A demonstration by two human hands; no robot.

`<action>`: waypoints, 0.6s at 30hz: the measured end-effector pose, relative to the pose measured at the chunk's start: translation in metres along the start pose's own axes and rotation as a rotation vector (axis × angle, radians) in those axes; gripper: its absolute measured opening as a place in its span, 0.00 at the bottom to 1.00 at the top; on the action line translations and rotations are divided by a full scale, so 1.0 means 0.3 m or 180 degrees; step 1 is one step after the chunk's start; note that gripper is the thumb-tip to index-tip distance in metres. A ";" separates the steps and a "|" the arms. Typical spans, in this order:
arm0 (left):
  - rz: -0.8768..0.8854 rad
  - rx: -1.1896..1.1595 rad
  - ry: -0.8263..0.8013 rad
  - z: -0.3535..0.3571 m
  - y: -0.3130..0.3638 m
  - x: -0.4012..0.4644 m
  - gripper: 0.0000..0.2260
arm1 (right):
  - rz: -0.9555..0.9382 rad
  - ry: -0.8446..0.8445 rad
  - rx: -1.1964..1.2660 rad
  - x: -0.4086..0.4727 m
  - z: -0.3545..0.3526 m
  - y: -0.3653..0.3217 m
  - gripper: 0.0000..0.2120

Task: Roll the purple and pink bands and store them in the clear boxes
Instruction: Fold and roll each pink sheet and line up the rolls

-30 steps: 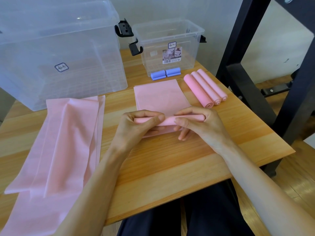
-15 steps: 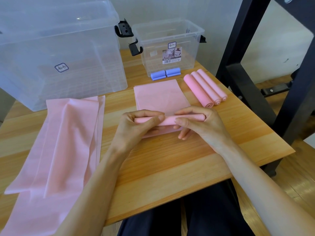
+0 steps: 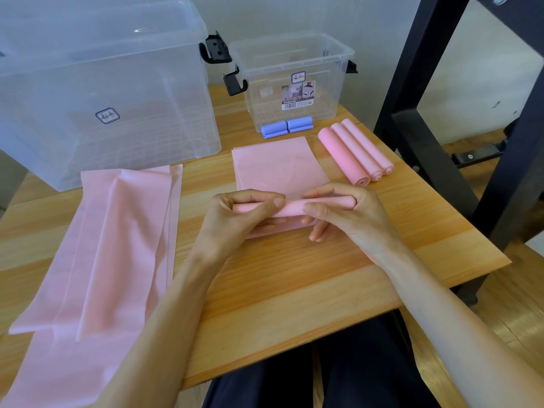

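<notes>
1. Pale wooden tabletop (image 3: 265, 290) fills the view; white wall behind, black metal frame (image 3: 418, 113) at the right, dark trousers (image 3: 294, 387) at the near edge.
2. Left hand (image 3: 235, 219) grips the left end of a partly rolled pink band (image 3: 288, 209): thumb on the near side, fingers curled over the top.
3. Right hand (image 3: 350, 219) pinches the right end of the same roll between thumb and index finger; its other fingers point down toward the table.
4. Unrolled remainder of this band lies flat on the table, stretching away from the roll toward the far side.
5. 3 finished pink rolls (image 3: 356, 153) lie side by side, touching, just right of the flat part, ends angled toward the near right.
6. 2 short purple rolls (image 3: 287, 128) lie end to end against the front wall of the small clear plastic box (image 3: 294, 81).
7. Small box stands at the far centre, lid off, black latches on both sides, printed label on its front.
8. Large clear plastic box (image 3: 103, 83) stands at the far left, black latch on its right side.
9. Stack of flat pink bands (image 3: 112, 254) lies at the near left, running off the near table edge.
</notes>
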State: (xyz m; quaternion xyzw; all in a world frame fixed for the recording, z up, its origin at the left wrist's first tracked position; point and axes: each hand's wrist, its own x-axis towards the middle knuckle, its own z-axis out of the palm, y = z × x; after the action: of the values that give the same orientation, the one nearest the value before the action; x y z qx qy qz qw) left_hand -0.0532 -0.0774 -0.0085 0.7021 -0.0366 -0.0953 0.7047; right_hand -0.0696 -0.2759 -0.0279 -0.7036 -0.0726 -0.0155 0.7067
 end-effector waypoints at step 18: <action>-0.0078 -0.0084 0.0006 0.005 -0.002 -0.001 0.09 | -0.0134 -0.0017 -0.0150 0.000 -0.002 0.012 0.14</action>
State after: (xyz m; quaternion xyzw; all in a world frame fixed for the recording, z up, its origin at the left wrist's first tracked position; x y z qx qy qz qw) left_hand -0.0537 -0.0789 -0.0091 0.6933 -0.0260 -0.1037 0.7127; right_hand -0.0690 -0.2766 -0.0313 -0.7184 -0.0890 -0.0303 0.6893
